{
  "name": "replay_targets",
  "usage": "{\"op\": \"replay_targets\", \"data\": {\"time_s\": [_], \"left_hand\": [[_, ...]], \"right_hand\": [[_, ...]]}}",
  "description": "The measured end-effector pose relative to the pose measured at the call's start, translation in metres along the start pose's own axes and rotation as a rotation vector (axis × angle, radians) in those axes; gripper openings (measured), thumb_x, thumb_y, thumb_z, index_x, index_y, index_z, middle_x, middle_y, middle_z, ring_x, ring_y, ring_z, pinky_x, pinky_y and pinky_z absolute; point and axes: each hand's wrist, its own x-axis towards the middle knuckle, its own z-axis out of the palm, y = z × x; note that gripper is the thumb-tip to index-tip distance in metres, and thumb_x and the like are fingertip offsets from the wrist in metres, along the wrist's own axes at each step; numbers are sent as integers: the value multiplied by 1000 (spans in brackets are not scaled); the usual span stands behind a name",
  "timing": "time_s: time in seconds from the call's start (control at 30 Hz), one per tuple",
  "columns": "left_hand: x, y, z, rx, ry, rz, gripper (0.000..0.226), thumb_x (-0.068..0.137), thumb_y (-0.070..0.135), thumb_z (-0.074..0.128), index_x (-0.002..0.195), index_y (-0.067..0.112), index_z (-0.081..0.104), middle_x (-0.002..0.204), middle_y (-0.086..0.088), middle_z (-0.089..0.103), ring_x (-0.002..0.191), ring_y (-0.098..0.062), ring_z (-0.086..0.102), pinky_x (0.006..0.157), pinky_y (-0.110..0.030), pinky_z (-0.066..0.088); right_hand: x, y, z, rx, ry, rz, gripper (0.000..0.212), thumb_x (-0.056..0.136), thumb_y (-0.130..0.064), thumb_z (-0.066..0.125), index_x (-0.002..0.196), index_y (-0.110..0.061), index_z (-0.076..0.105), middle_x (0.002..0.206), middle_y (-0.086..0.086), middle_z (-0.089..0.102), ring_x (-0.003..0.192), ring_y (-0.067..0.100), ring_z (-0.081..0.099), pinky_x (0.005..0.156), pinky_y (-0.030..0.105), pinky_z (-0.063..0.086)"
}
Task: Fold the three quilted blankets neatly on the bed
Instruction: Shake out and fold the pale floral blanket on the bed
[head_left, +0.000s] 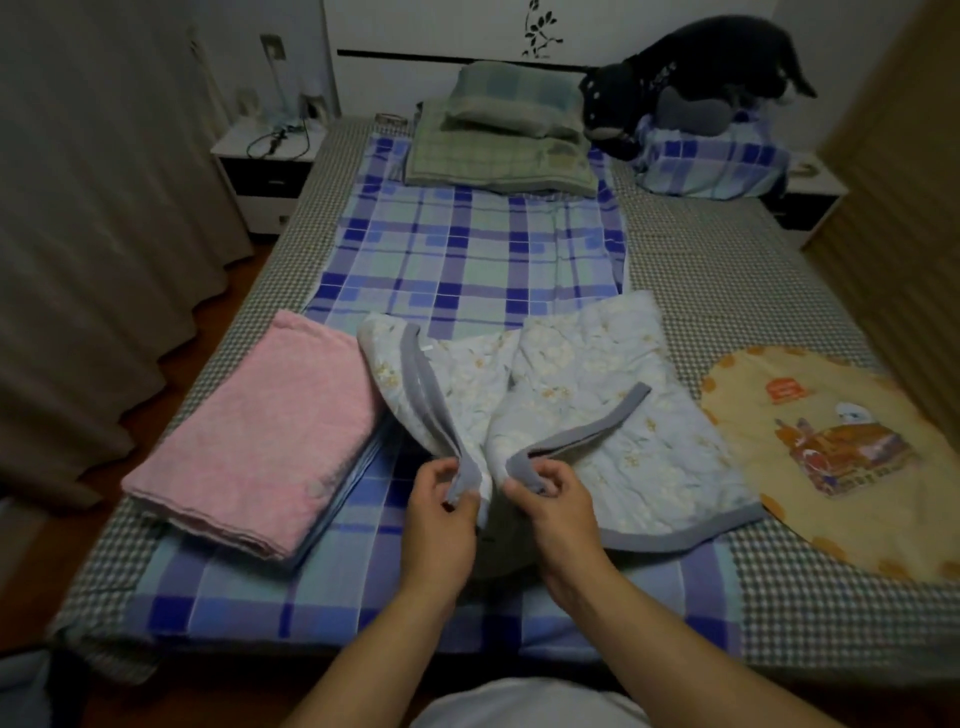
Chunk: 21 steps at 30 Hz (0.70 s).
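The left hand and right hand each pinch the grey trim of the floral blanket, which lies spread beyond the grip. Risk: uneven pulls would skew the fold; a slipped pinch would drop the edge onto the pink blanket left of the grip.

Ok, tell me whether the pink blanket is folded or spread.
Folded: the pink blanket lies as a compact rectangle, stacked layers showing along its near edge.
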Motion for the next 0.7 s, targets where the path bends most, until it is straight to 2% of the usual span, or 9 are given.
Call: {"op": "replay_targets", "data": {"time_s": [0.07,0.13,0.2,0.27,0.33,0.47,0.63,0.7], "left_hand": [[-1,2,4,153,-25,150,32,91,0,57,110,26,58,102,17,65,89,11,60,75,-3,43],[2,1,4,265,-51,211,32,92,1,56,104,30,62,104,15,66,97,7,60,84,-7,44],[6,0,2,287,-59,183,19,93,12,60,95,30,66,98,14,69,93,1,63,78,-6,44],[5,3,-1,251,-56,139,6,92,26,67,87,28,67,86,14,70,84,1,64,67,-3,41],[3,7,-1,210,-37,122,10,88,31,72,81,27,67,79,12,69,77,2,63,63,-5,42],[7,4,-5,318,10,185,20,92,25,67,73,25,62,71,9,66,72,5,60,60,-7,40],[7,2,-4,415,-10,212,25,92,22,65,68,25,61,67,6,64,70,-3,59,58,-10,36],[7,5,-4,386,-3,184,25,92,22,64,68,25,62,67,7,65,71,-1,59,58,-8,37]], "right_hand": [[-6,4,5,10,-105,-1,31,82,9,64,108,-8,65,99,13,74,93,25,71,80,33,58],[-6,2,7,-8,-159,-29,41,83,13,58,115,-10,67,104,7,75,100,20,71,85,30,57],[-3,0,4,-47,-174,-66,36,89,6,59,118,-13,69,107,1,75,104,13,70,88,25,54],[-3,-2,3,-83,-164,-68,28,93,-5,63,118,-14,70,106,-2,75,103,11,69,93,27,54],[-4,-3,5,-119,-163,-67,25,94,-12,63,117,-13,71,105,-2,76,103,11,70,95,29,54],[-6,-6,11,-183,-200,-97,24,96,-9,59,117,-11,71,106,1,75,101,7,69,91,19,53],[-9,-3,18,-100,13,-188,21,96,-10,60,107,-23,72,93,-10,76,92,1,70,77,13,53],[-14,2,21,-192,-16,-247,25,95,-7,60,115,-18,71,102,-10,74,98,-2,68,84,14,53]]}}
